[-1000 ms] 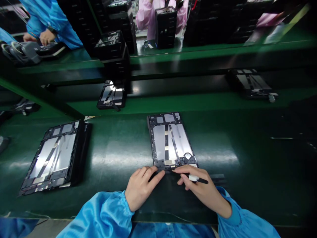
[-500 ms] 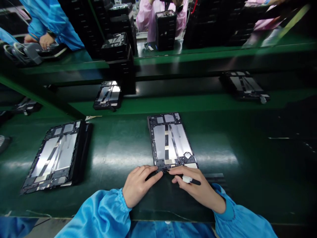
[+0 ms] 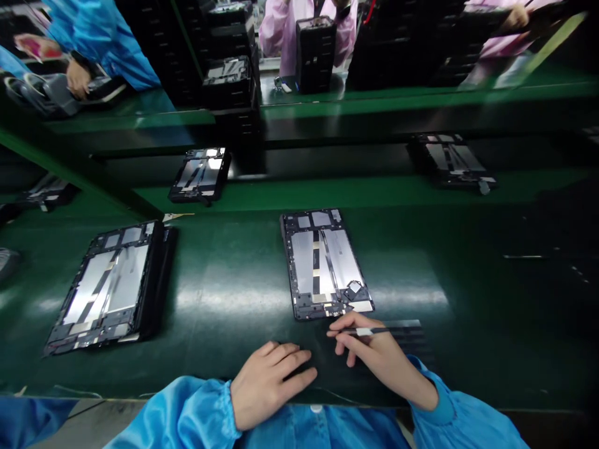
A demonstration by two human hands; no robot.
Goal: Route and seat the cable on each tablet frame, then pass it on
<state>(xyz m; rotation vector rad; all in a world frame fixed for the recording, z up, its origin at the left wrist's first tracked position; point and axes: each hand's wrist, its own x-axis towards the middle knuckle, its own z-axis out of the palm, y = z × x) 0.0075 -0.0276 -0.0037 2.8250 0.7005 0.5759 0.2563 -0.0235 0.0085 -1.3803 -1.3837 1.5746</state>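
Observation:
In front of me an opened tablet [image 3: 330,265] lies flat on the green bench, its silver battery plates and dark ribbon cables showing. Slim dark tweezers [image 3: 365,331] with a white wrap are gripped by my right hand [image 3: 369,352], just below the tablet's lower right edge. Their tip points left, apart from the tablet. My left hand [image 3: 276,380] rests palm down near the bench's front edge, fingers loosely apart and holding nothing. It is below the tablet and does not touch it.
At left, another opened tablet [image 3: 110,280] tops a small stack. Along the dark track behind lie more units, one at left [image 3: 201,174] and one at right [image 3: 453,160]. A green post [image 3: 93,178] slants on the left. Co-workers and tall black stacks [image 3: 229,84] stand beyond.
Both hands have left the tablet's lower edge. My left hand drew back toward me, its fingers off the tablet; my right hand shifted slightly right with the tweezers turned level. The tablets on the track slid left.

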